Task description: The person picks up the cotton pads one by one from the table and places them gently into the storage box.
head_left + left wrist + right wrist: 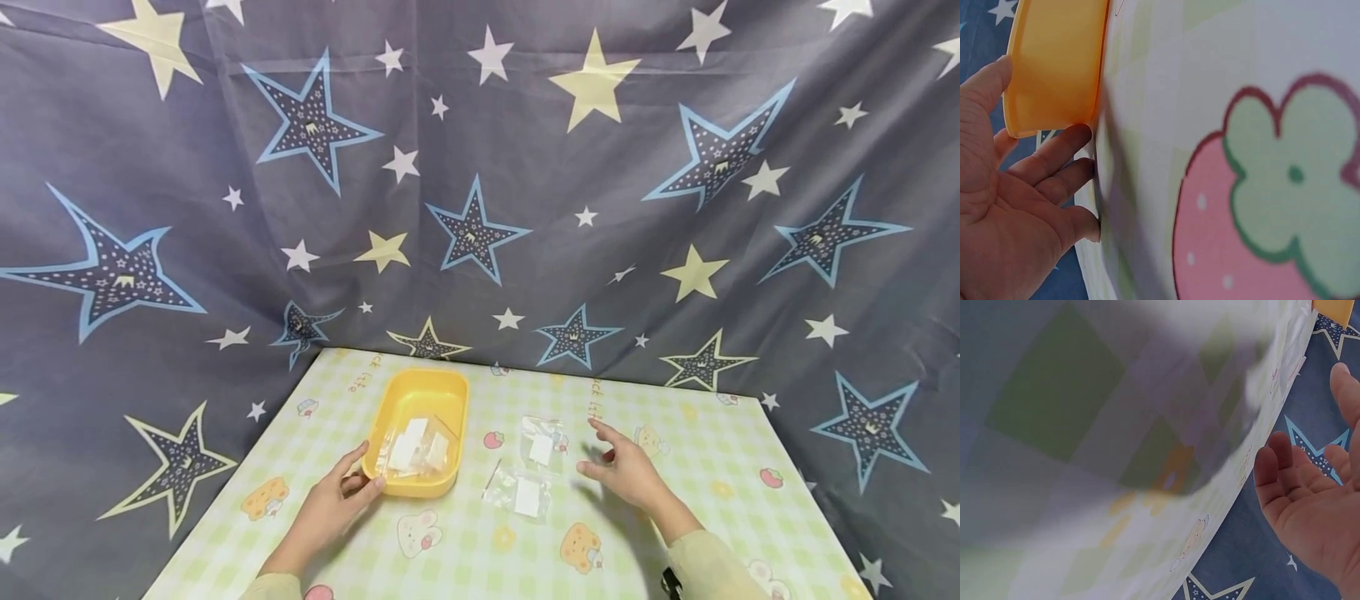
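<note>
A yellow plastic box (427, 382) stands on the table, left of centre. My left hand (330, 504) holds its near left corner, the thumb against the front and the other fingers along the left side; in the left wrist view the fingertips meet the box (1057, 69). Inside the box lie clear plastic bags (411, 446) with white pieces in them. To the right, two more clear bags, a far one (542, 448) and a near one (527, 496), lie flat, each with a white rectangle. My right hand (626, 471) hovers beside them, fingers loosely bent, holding nothing.
A green and white checked cloth (675, 467) with cartoon prints covers the table. Behind the table and at its sides hangs a dark grey curtain (510, 150) with stars. The table's left, right and far edges show in the head view.
</note>
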The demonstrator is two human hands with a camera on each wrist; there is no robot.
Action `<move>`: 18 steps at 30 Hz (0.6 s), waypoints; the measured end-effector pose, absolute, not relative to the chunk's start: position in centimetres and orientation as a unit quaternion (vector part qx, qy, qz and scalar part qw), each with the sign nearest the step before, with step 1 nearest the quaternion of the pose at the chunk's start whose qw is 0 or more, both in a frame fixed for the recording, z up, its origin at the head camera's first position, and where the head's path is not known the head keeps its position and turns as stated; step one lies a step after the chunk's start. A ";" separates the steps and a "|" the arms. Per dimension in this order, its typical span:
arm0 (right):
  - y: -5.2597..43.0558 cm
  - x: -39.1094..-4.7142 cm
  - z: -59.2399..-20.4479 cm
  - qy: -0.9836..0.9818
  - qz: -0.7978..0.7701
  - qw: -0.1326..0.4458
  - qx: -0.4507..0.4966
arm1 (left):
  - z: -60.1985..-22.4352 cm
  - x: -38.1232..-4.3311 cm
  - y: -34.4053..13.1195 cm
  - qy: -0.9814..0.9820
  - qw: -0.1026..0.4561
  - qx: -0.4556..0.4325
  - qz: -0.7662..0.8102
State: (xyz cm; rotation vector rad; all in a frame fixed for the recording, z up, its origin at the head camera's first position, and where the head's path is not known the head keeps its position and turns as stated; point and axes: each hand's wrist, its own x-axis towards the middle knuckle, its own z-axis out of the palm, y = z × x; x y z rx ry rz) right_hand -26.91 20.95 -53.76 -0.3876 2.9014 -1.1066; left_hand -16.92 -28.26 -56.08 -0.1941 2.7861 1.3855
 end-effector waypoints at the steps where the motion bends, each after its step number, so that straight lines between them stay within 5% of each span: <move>1: 20.9 -26.9 -53.8 0.927 -0.354 0.007 -0.124 | -56.1 -16.9 -28.3 0.894 0.011 -0.060 0.445; 18: 19.4 -27.3 -53.7 0.933 -0.334 0.021 -0.132 | -55.8 -16.8 -28.3 0.898 0.007 -0.051 0.437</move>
